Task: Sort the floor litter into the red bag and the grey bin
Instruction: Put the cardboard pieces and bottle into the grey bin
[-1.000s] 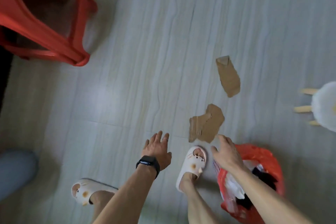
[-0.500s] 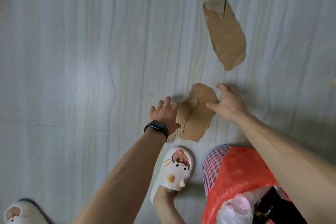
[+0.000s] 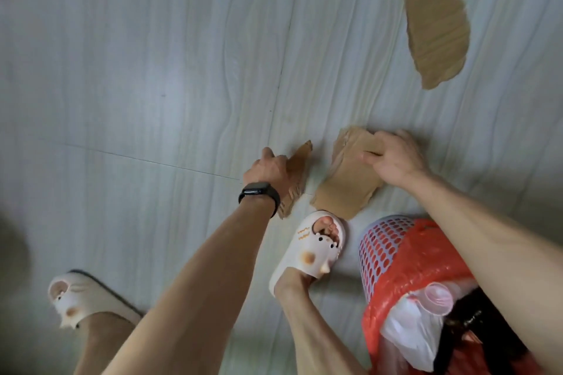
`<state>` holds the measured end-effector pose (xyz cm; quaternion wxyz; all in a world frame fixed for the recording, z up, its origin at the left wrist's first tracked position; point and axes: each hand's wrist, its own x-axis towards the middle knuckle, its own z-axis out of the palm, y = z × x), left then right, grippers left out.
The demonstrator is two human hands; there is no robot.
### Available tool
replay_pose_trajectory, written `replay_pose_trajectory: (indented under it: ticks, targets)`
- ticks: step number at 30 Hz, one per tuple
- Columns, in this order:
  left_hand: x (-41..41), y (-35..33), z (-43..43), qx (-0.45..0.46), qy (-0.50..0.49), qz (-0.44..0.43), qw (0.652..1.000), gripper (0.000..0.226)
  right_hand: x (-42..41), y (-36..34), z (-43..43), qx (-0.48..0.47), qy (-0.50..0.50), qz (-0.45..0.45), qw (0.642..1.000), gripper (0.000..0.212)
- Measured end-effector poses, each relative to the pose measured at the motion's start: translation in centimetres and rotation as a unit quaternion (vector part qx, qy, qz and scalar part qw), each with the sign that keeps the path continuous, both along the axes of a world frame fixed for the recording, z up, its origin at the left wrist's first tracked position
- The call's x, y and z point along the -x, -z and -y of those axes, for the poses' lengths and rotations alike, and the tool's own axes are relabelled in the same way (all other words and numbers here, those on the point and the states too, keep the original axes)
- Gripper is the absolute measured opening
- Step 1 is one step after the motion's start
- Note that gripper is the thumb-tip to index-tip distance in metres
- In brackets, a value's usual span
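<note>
Left hand (image 3: 268, 169) pinches the narrow cardboard strip (image 3: 297, 173), right hand (image 3: 396, 160) grips the wider piece (image 3: 344, 189) at its far end, both low over the floor (image 3: 152, 100), with the red bag (image 3: 426, 256) just behind the right fingers (image 3: 396, 138), nearer that hand.

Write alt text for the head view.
The left hand grips a small cardboard scrap and the right hand a larger cardboard piece on the pale floor, beside the red bag. A third cardboard piece lies farther off.

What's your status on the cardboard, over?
Both busy: left hand grips small cardboard scrap, right hand grips larger cardboard piece. Untouched: third cardboard piece, further off. Close by: slipper, toe at larger piece's edge.
</note>
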<state>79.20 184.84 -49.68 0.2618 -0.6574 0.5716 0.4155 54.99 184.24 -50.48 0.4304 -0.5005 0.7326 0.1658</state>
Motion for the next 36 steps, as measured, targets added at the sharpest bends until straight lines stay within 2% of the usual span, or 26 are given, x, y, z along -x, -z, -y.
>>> replay_pose_trajectory:
  ticks: [2,5,6,9,11,12,15,17,20,23,25,27,29,32,34,36]
  targets:
    - [-2.4,-1.8,-0.2,0.001,-0.06,-0.007,0.998,0.034,-1.2,-2.5,-0.5,0.022,-0.008,0.021,1.0,0.023]
    - [-7.8,-6.3,-0.6,0.014,-0.178,-0.027,0.984,0.029,-5.7,-8.3,-1.2,0.067,-0.036,0.073,0.994,0.022]
    - [-10.4,-9.0,-0.2,0.022,-0.191,-0.029,0.981,0.03,-8.3,-11.2,-0.8,0.073,-0.06,0.098,0.991,0.024]
    - [-15.9,-13.0,-0.1,0.012,-0.147,-0.024,0.989,0.026,-14.1,-16.2,-0.5,0.049,-0.144,0.143,0.978,0.031]
    - [-20.7,-16.1,-0.1,0.01,-0.141,-0.013,0.99,0.024,-19.1,-19.1,-0.3,0.03,-0.185,0.148,0.971,0.024]
    - [-22.8,-17.4,-0.2,0.016,-0.153,-0.013,0.988,0.023,-21.2,-20.3,-0.2,0.028,-0.193,0.152,0.969,0.019]
    - [-29.9,-20.8,-1.3,0.056,-0.233,-0.012,0.971,0.02,-28.5,-23.6,-0.1,0.047,-0.189,0.159,0.968,0.037]
    - [-33.9,-22.3,-3.0,0.054,-0.278,-0.038,0.958,0.021,-33.0,-25.3,-0.2,0.052,-0.207,0.169,0.962,0.033]
    - [-40.6,-24.6,-6.2,0.016,-0.25,-0.093,0.964,0.024,-40.7,-27.1,-0.8,0.063,-0.258,0.183,0.947,0.027]
    - [-47.7,-26.5,-10.1,0.019,-0.214,-0.135,0.967,0.024,-50.4,-28.9,-1.9,0.107,-0.347,0.193,0.912,0.024]
    - [-51.1,-27.6,-11.8,0.023,-0.198,-0.133,0.971,0.022,-55.4,-29.8,-2.9,0.114,-0.391,0.196,0.892,0.03]
    - [-54.6,-28.0,-13.6,0.022,-0.198,-0.128,0.972,0.022,-59.7,-30.2,-4.3,0.112,-0.424,0.196,0.877,0.046]
    - [-58.0,-28.4,-15.2,0.041,-0.218,-0.134,0.966,0.022,-63.3,-30.4,-5.3,0.101,-0.451,0.199,0.864,0.045]
    - [-63.8,-28.1,-18.7,0.107,-0.321,-0.139,0.931,0.022,-70.1,-30.3,-6.6,0.075,-0.491,0.187,0.848,0.019]
    - [-67.2,-28.0,-21.0,0.159,-0.42,-0.111,0.887,0.022,-74.4,-30.5,-7.1,0.088,-0.491,0.178,0.848,0.016]
    - [-70.7,-27.2,-23.7,0.207,-0.498,-0.053,0.841,0.031,-78.9,-30.9,-7.3,0.116,-0.48,0.176,0.852,0.015]
